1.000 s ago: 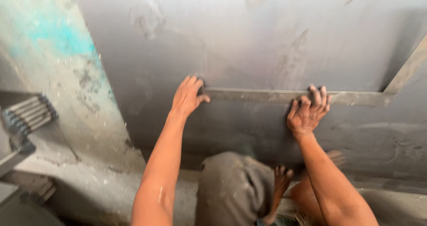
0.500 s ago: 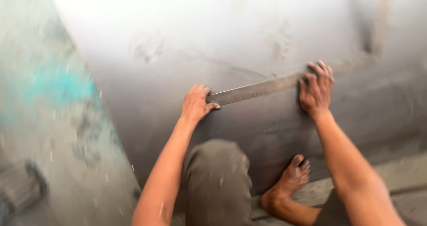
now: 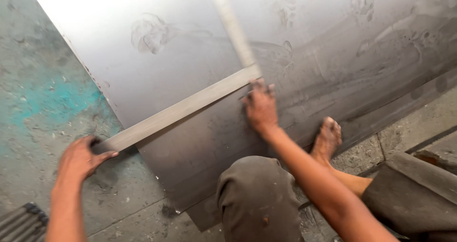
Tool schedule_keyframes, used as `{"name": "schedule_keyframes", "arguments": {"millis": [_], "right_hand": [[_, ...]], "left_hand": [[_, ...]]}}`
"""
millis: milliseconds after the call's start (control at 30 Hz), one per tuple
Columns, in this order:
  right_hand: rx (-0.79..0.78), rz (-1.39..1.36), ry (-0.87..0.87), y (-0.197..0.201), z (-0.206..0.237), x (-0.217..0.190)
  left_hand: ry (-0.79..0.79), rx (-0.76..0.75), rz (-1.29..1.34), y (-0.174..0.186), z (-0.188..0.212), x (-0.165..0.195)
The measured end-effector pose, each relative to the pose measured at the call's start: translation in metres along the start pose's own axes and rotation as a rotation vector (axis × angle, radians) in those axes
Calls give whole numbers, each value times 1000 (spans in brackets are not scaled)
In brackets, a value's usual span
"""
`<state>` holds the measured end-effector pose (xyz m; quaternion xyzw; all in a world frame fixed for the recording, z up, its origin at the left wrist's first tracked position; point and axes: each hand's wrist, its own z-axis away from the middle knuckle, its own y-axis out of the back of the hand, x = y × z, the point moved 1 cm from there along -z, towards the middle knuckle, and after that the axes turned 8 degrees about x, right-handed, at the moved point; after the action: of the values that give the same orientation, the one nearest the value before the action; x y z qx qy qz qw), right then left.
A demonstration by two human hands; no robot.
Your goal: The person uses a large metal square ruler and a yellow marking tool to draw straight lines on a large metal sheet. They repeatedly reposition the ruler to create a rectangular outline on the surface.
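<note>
A large grey metal sheet [image 3: 200, 42] lies flat on the concrete floor. A long L-shaped steel square [image 3: 185, 108] rests across it, one arm running from lower left to the middle, the other going up from the corner. My left hand [image 3: 81, 158] grips the square's left end, which overhangs the sheet's edge above the floor. My right hand [image 3: 259, 106] presses down on the square near its corner, fingers spread on the metal. My bent knee [image 3: 259, 194] and bare foot [image 3: 326, 139] rest on the sheet's near edge.
The concrete floor [image 3: 43, 94] to the left carries a turquoise paint stain. A dark ribbed metal part [image 3: 24, 220] lies at the bottom left corner. Rough concrete and a dark strip show at the right, beyond the sheet's edge.
The view swung left and the square turned: its long arm now slopes down to the left. My left hand moved off the sheet to the square's overhanging end; my right hand sits at the corner.
</note>
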<state>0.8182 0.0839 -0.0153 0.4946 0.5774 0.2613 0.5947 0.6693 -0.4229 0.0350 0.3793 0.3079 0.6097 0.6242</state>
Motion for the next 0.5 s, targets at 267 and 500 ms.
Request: {"name": "schedule_keyframes", "arguments": {"millis": [267, 500], "right_hand": [[-5, -26, 24, -17, 5, -38], [39, -96, 24, -30, 7, -25]], "left_hand": [[-36, 79, 106, -53, -11, -33], [-24, 63, 85, -68, -25, -24]]}}
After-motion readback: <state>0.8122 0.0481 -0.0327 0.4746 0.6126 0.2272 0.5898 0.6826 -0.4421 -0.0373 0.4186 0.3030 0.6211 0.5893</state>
